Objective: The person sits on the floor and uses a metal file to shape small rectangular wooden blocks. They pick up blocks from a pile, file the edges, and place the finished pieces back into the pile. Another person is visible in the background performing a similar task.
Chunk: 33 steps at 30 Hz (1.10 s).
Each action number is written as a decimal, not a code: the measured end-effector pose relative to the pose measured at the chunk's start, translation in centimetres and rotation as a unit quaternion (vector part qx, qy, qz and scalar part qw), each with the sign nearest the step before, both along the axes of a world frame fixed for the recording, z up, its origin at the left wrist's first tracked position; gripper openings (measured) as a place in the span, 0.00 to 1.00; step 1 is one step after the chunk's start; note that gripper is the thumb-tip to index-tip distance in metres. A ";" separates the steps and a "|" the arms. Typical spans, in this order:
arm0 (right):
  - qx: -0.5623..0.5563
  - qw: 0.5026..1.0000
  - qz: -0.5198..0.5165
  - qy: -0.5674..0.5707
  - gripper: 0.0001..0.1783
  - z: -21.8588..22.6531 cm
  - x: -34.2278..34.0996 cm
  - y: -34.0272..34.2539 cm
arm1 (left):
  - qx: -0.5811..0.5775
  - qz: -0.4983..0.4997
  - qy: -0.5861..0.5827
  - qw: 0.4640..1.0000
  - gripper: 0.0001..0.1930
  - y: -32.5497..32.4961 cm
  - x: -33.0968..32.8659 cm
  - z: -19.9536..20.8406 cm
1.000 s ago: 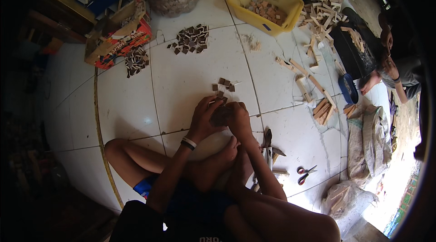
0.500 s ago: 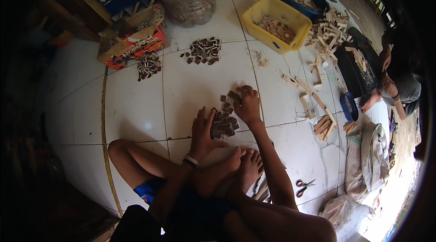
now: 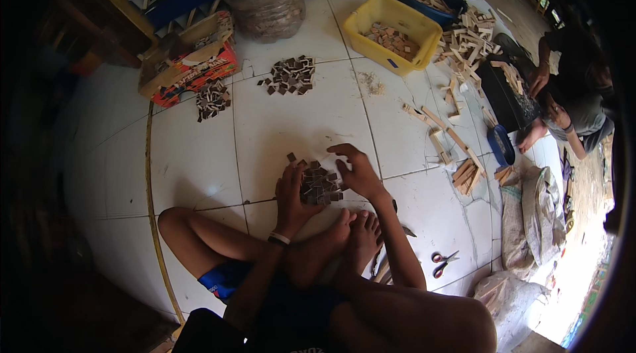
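Observation:
A pile of small dark square wooden pieces (image 3: 320,184) lies on the white tiled floor in front of my feet. My left hand (image 3: 290,199) rests along the pile's left side, fingers stretched forward and thumb reaching across its near edge. On the opposite side, my right hand (image 3: 360,173) is curved with its thumb and fingers apart, and nothing shows between them. One loose square (image 3: 291,156) lies just beyond my left fingertips. Farther off are two more groups of such pieces, a wider pile (image 3: 289,76) and a smaller pile (image 3: 212,101).
A torn cardboard box (image 3: 192,64), a large clear plastic container (image 3: 264,1) and a yellow basin (image 3: 391,55) stand beyond. Wood strips (image 3: 457,144) lie scattered at right, near a seated person (image 3: 576,101). Scissors (image 3: 444,264) lie right of my leg.
My right hand has come nearer from the pile's far right side, and the stray squares there now sit closer to the pile. My left hand stays beside it. The view has shifted slightly.

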State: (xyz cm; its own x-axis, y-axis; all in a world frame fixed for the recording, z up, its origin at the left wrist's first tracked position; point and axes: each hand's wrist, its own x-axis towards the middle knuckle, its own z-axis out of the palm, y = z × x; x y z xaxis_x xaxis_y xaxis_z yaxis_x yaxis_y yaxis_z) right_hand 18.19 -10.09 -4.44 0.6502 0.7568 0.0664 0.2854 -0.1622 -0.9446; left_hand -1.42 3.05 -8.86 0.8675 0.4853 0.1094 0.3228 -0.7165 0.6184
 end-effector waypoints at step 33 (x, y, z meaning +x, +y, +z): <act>-0.164 0.887 -0.249 0.354 0.48 4.5 -13.5 -20.7 | -0.393 0.079 -0.049 0.915 0.17 4.1 0.5 9.2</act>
State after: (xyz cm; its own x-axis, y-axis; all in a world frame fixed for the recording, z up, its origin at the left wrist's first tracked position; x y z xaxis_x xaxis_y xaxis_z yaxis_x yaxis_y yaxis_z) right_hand 4.73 -30.77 0.11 0.6999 0.2685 -0.6619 -0.5440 -0.4001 -0.7375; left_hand -0.95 7.12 0.37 0.7841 0.5661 -0.2542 0.2997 0.0132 0.9539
